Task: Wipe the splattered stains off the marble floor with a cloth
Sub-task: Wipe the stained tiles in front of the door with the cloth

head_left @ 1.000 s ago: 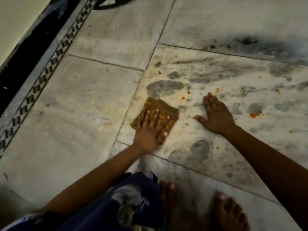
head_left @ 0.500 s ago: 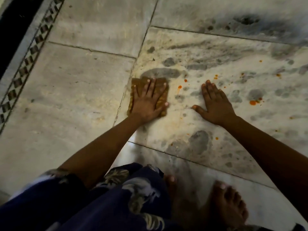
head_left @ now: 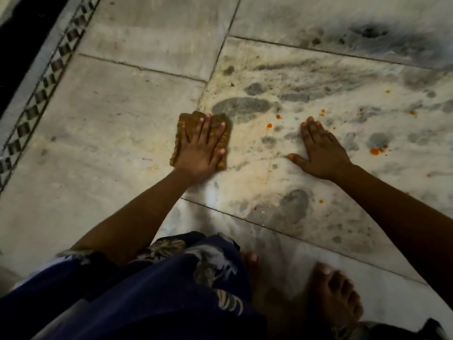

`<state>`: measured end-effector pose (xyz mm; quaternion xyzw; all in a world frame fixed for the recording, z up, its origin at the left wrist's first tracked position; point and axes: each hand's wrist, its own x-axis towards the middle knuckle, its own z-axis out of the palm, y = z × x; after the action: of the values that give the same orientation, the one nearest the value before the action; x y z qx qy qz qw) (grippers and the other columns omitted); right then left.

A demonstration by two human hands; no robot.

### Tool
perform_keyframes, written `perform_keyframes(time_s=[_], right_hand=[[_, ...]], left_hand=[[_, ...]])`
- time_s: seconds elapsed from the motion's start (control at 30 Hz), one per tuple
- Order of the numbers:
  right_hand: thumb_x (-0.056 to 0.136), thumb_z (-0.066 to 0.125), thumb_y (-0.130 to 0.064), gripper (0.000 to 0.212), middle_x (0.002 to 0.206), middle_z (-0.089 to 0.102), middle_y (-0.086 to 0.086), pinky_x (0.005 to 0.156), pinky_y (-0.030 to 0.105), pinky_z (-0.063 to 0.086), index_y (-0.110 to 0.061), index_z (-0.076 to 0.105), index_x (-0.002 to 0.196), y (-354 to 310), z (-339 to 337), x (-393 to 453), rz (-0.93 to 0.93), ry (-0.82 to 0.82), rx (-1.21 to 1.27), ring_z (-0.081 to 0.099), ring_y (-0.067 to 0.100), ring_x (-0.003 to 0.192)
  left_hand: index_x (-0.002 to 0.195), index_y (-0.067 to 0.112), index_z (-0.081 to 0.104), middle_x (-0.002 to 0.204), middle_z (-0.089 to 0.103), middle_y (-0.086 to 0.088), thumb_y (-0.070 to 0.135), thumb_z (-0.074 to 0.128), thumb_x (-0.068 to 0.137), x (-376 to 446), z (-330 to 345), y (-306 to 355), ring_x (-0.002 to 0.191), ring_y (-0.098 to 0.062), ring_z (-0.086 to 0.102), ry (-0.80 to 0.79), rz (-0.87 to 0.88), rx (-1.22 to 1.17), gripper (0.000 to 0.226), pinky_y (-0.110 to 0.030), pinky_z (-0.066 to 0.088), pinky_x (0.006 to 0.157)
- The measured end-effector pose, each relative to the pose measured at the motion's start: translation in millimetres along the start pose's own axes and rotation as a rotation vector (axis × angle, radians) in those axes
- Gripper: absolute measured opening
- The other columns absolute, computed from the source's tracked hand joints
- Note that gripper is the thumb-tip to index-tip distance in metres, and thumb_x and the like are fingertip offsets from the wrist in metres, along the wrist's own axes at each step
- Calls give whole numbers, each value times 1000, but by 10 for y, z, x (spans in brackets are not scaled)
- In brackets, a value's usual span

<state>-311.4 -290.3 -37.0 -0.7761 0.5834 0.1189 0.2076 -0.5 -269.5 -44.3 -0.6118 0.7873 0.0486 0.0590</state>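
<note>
Head view: the left hand (head_left: 199, 149) lies flat on the brown cloth (head_left: 221, 137), fingers (head_left: 204, 123) straight and spread, pressing it to the marble floor (head_left: 103, 133) without gripping. The cloth's long axis runs away from the person, straddling a tile joint. The nearest orange stains (head_left: 269, 125) lie just to the cloth's right, between the cloth and the right hand (head_left: 320, 153), which is flat on the floor with straight fingers, holding nothing. A larger orange blotch (head_left: 375, 151) sits farther right, beyond the right hand. The next wipe probably sweeps rightward; the left hand carries it.
</note>
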Motion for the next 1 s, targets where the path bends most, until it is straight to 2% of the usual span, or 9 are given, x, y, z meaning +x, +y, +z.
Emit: perform_keyframes(time_s=[0.13, 0.23, 0.4, 0.5, 0.6, 0.67, 0.83, 0.9, 1.0], right_hand=[[90, 27, -67, 89, 157, -14, 10, 116, 36, 1, -10, -7, 149, 4, 12, -15, -11, 25, 0, -8, 23, 146], [78, 18, -68, 95, 158, -12, 10, 116, 36, 0, -10, -5, 150, -2, 64, -27, -3, 56, 12, -7, 23, 146], [81, 20, -69, 94, 158, -12, 9, 116, 37, -1, -11, -6, 150, 7, 62, -11, -3, 36, 9, -8, 22, 146], [92, 33, -62, 87, 157, -15, 9, 117, 36, 0, -10, -7, 150, 1, 0, -23, -4, 16, 0, -9, 22, 146], [93, 33, -58, 85, 157, -16, 10, 117, 36, 1, -10, -9, 149, -18, -38, -28, -3, -18, -18, -9, 23, 146], [93, 29, -62, 85, 157, -15, 11, 117, 36, 1, -9, -8, 149, 1, -20, -36, -10, -4, -15, -8, 23, 146], [82, 18, -64, 90, 158, -9, 10, 116, 36, -2, -9, -2, 150, 12, 68, -95, -3, 66, 25, -5, 23, 146], [80, 13, -64, 90, 158, -7, 10, 116, 36, -4, -10, 0, 150, 4, 109, -172, -2, 82, 32, -4, 22, 146], [80, 6, -67, 90, 158, -2, 10, 115, 34, -6, -10, 4, 150, 64, 226, -374, -10, 168, 34, -2, 22, 146]], left_hand=[[150, 25, 2, 156, 9, -17, 50, 6, 95, -783, 212, 458, 144, -33, 12, 25, 262, 6, 60, -64, 7, 109], [150, 29, 7, 154, 18, -12, 50, 10, 96, -834, 268, 380, 142, -28, 17, 29, 412, 38, 58, -57, 9, 109], [149, 25, 18, 155, 20, -15, 46, 12, 95, -290, 94, 162, 144, -27, 15, 31, 191, 68, 58, -59, 7, 111], [150, 25, 6, 157, 9, -17, 47, 4, 91, 181, -94, -41, 145, -30, 8, -9, 3, 115, 63, -60, -3, 112], [147, 25, -9, 157, -3, -17, 50, -3, 87, 147, -91, 25, 145, -31, -1, -68, 2, 101, 65, -56, -9, 112], [147, 26, -11, 157, -4, -18, 52, -3, 89, -190, 17, 294, 145, -32, -3, -78, 107, 77, 63, -57, -7, 113], [148, 28, 11, 154, 15, -11, 52, 8, 96, -678, 190, 460, 143, -26, 14, -37, 486, 25, 57, -56, 8, 112], [147, 31, 10, 154, 19, -9, 54, 12, 94, -443, 170, 271, 142, -24, 15, 24, 426, 20, 58, -61, 10, 109], [147, 37, 3, 158, 10, -7, 58, 14, 88, 131, 54, 136, 145, -24, 7, 26, 96, -51, 63, -68, 9, 106]])
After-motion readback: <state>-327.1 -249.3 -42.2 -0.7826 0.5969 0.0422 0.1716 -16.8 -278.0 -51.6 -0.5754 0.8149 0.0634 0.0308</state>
